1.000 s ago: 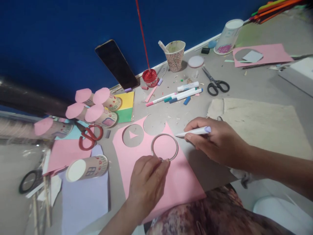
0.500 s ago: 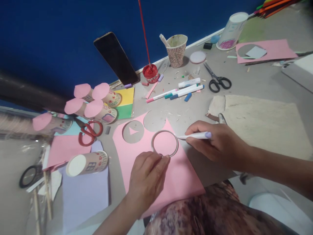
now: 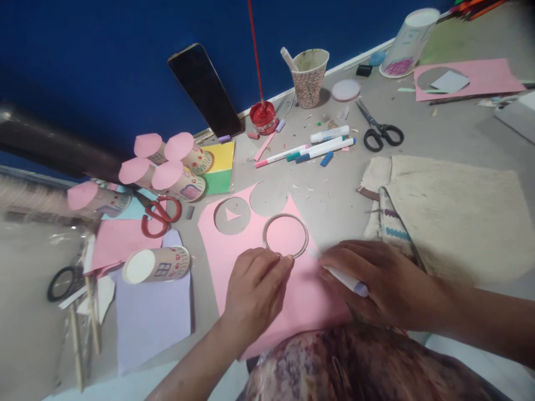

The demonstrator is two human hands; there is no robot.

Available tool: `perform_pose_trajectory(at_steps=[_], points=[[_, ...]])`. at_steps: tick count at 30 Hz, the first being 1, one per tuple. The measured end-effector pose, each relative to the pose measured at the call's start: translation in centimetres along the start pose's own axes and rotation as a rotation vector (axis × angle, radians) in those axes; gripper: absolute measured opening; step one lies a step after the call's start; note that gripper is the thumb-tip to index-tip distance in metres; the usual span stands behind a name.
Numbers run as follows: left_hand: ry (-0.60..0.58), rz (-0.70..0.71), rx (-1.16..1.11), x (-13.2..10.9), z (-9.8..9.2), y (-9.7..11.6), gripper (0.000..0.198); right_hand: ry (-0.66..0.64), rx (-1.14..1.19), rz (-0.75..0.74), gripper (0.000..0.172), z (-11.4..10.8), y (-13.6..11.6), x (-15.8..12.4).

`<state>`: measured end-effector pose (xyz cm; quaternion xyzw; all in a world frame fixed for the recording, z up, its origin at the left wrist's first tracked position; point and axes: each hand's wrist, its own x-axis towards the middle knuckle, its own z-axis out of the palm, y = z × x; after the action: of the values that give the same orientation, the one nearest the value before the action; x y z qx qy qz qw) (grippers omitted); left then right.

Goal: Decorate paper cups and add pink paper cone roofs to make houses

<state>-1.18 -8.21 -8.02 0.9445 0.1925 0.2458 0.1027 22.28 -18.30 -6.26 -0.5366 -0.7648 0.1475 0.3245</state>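
Observation:
A pink paper sheet (image 3: 234, 260) lies before me, with round holes cut along its far edge and a small pink scrap in one hole. On it rests a thin ring (image 3: 307, 236), perhaps a bangle. My left hand (image 3: 256, 289) pinches the ring's near edge and presses it to the paper. Just right of the ring, my right hand (image 3: 371, 278) is closed around a white marker pen (image 3: 343, 279) with a purple end. The pen's tip points toward the ring's lower right side; whether it touches the paper I cannot tell.
Paper cups with pink tops (image 3: 167, 175) and red-handled scissors (image 3: 161, 216) are on the left. Beyond the sheet lie several markers (image 3: 309, 151), black-handled scissors (image 3: 380, 131), a red paint pot (image 3: 264, 118) and a leaning phone (image 3: 207, 92). A cream cloth (image 3: 460, 217) lies at right.
My right hand and the pen have come down toward me along the ring's right side, and the pen has turned. My left hand still holds the ring. The whole view has shifted slightly.

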Motion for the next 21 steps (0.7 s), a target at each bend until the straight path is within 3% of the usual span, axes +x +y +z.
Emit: perform_pose_trajectory(at_steps=[5, 14, 18, 21], points=[[-0.027, -0.003, 0.005, -0.1, 0.0, -0.1, 0.033, -0.023, 0.034, -0.061, 0.019, 0.5, -0.1, -0.2], [0.013, -0.023, -0.036, -0.5, 0.3, 0.0, 0.075, -0.083, 0.036, -0.190, 0.024, 1.9, -0.3, 0.5], [0.034, -0.016, -0.049, -0.5, 0.3, 0.0, 0.075, -0.056, 0.029, -0.208, 0.025, 1.8, -0.3, 0.9], [0.031, -0.022, -0.040, -0.4, 0.2, 0.0, 0.063, -0.025, 0.020, -0.169, 0.021, 1.2, 0.0, 0.3]])
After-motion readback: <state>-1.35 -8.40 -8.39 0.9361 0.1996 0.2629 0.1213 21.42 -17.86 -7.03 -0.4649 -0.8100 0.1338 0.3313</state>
